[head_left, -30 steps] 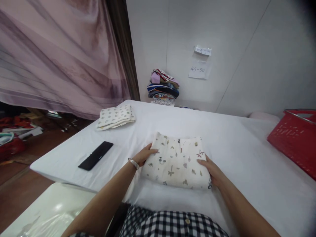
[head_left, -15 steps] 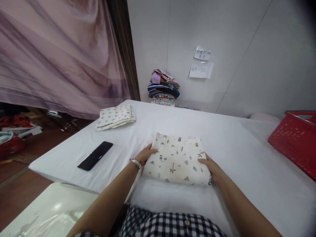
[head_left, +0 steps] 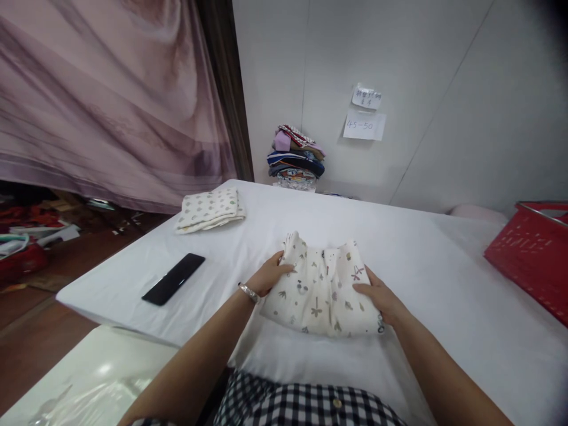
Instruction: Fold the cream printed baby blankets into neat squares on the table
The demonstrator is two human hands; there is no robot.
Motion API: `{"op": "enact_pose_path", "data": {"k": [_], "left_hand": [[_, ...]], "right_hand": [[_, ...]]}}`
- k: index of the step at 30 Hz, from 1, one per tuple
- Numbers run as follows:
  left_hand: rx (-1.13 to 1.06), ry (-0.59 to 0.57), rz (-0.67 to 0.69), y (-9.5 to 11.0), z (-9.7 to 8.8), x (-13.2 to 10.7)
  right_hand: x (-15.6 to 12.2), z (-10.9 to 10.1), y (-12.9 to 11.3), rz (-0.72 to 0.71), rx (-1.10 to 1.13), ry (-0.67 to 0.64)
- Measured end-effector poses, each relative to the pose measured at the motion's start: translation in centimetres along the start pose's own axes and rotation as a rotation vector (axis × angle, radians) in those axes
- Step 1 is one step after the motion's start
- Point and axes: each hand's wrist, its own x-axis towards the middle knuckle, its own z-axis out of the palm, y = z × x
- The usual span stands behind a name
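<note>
A folded cream cloth (head_left: 317, 296) printed with small plants and other motifs lies in front of me, its middle puckered into upright creases. My left hand (head_left: 269, 273) grips its left side, thumb on top and the other fingers underneath. On the opposite side my right hand (head_left: 377, 294) holds the cloth the same way, with the fingers under it hidden. A second folded cloth (head_left: 210, 210), white with a green leaf-like print, rests toward the far left of the table, apart from both hands.
The white-covered table (head_left: 426, 254) carries a black phone-like slab (head_left: 174, 279) on the left. A red plastic basket (head_left: 530, 254) stands at the right edge. Stacked fabrics (head_left: 295, 157) sit against the wall. Clear plastic (head_left: 102, 402) lies on a lower surface at near left.
Both sides of the held cloth have been pushed slightly inward. It was flat and now bunches up in the middle, its far edge dipping between the hands.
</note>
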Motion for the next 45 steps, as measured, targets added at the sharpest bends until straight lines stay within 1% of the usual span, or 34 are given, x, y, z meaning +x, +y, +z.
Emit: {"op": "enact_pose_path", "data": {"k": [3, 6, 9, 10, 12, 14, 16, 18, 21, 23, 25, 26, 28, 31, 34, 38, 41, 43, 45], "left_hand": [[0.040, -0.046, 0.062, 0.6, 0.5, -0.1], [0.149, -0.015, 0.116, 1.3, 1.7, -0.1], [0.401, 0.056, 0.232, 2.0, 3.9, -0.4], [0.492, 0.066, 0.273, 2.2, 4.8, -0.6], [0.640, 0.061, 0.330, 2.5, 6.6, -1.0], [0.719, 0.049, 0.358, 2.6, 8.1, -1.4], [0.726, 0.051, 0.374, 2.5, 9.0, -1.8], [0.683, 0.050, 0.368, 2.4, 9.4, -2.0], [0.535, 0.015, 0.366, 2.6, 9.5, -2.2], [0.373, -0.048, 0.405, 2.9, 9.6, -2.4], [0.191, -0.137, 0.424, 3.4, 9.8, -2.7], [0.101, -0.185, 0.412, 3.7, 10.0, -2.8], [-0.063, -0.257, 0.344, 4.2, 10.5, -3.2], [-0.229, -0.305, 0.247, 4.7, 11.0, -3.7], [-0.283, -0.335, 0.208, 4.9, 11.1, -3.9], [-0.235, -0.348, 0.111, 5.2, 10.6, -4.0], [-0.187, -0.352, 0.077, 5.7, 9.7, -4.0], [-0.184, -0.367, 0.113, 6.1, 9.0, -3.9], [-0.193, -0.334, 0.175, 6.2, 8.1, -3.5]], "right_hand": [[-0.2, 0.6, -0.8, -0.045, -0.030, -0.009], [-0.2, 1.4, -1.8, -0.110, -0.138, -0.014], [-0.1, 2.8, -2.9, -0.240, -0.370, -0.021], [-0.1, 3.4, -3.2, -0.279, -0.469, -0.004], [-0.2, 4.6, -3.7, -0.315, -0.675, 0.051], [-0.5, 5.6, -3.9, -0.319, -0.838, 0.102], [-0.8, 6.1, -3.9, -0.317, -0.907, 0.134], [-1.0, 6.1, -3.8, -0.324, -0.867, 0.137], [-1.1, 5.3, -3.5, -0.349, -0.676, 0.054], [-1.1, 4.8, -3.4, -0.354, -0.576, -0.003], [-1.0, 4.6, -3.2, -0.350, -0.554, -0.010], [-1.0, 4.6, -3.1, -0.356, -0.560, -0.002], [-1.1, 4.9, -3.0, -0.395, -0.566, 0.008], [-1.4, 5.6, -3.1, -0.458, -0.556, 0.004], [-1.8, 6.1, -3.4, -0.444, -0.553, 0.024], [-1.8, 5.9, -3.8, -0.411, -0.492, 0.045], [-1.5, 5.7, -4.0, -0.435, -0.307, 0.016], [-1.3, 5.4, -3.8, -0.417, -0.126, -0.006], [-1.0, 4.8, -3.4, -0.341, 0.056, -0.029]]}}
